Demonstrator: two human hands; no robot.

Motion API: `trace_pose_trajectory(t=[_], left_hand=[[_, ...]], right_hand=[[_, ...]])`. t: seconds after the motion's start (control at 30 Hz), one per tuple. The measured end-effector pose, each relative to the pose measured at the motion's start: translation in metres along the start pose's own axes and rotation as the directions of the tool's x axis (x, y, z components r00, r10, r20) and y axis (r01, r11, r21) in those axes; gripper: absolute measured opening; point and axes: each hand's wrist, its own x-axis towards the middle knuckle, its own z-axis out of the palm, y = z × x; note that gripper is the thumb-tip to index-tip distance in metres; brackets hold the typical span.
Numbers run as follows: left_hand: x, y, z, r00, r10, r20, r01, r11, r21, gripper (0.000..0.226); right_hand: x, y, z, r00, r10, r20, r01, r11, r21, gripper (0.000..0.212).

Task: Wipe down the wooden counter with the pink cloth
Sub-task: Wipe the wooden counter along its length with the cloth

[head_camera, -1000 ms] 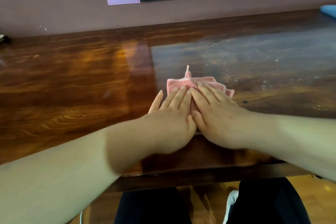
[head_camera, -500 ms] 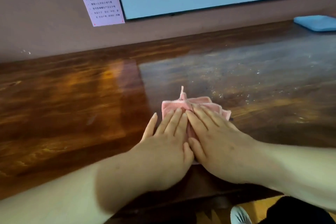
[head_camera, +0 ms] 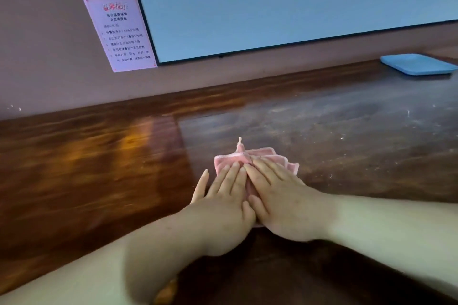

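A folded pink cloth point(head_camera: 250, 160) lies on the worktop point(head_camera: 99, 171) under both hands. The left hand point(head_camera: 223, 208) and right hand point(head_camera: 280, 203) press it side by side, fingers straight and flat, gripping nothing.

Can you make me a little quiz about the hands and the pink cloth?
1. True or false: both hands lie flat on the pink cloth.
2. What blue thing sits at the far right of the wooden counter? A) tray B) cup C) book
3. Fill in: the paper notice hangs on the ____.

Key:
1. True: left hand and right hand press it with straight fingers.
2. A, the blue tray.
3. wall.
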Motion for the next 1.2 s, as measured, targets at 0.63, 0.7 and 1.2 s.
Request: trace_pose_trajectory(t=[0.63,0.7,1.2], left_hand=[[0.123,-0.021,-0.040,0.986,-0.160,0.041,0.161,0.986,-0.043,0.059],[0.115,-0.024,-0.033,0.991,-0.123,0.055,0.125,0.992,-0.029,0.060],[0.180,-0.043,-0.035,0.993,-0.115,0.022,0.116,0.993,-0.039,0.059]], right_hand=[[0.116,0.056,-0.038,0.996,0.085,0.012,-0.085,0.996,0.002,0.059],[0.108,0.057,-0.030,0.996,0.081,0.041,-0.081,0.997,-0.017,0.060],[0.152,0.099,-0.031,0.995,0.098,-0.023,-0.097,0.995,0.010,0.062]])
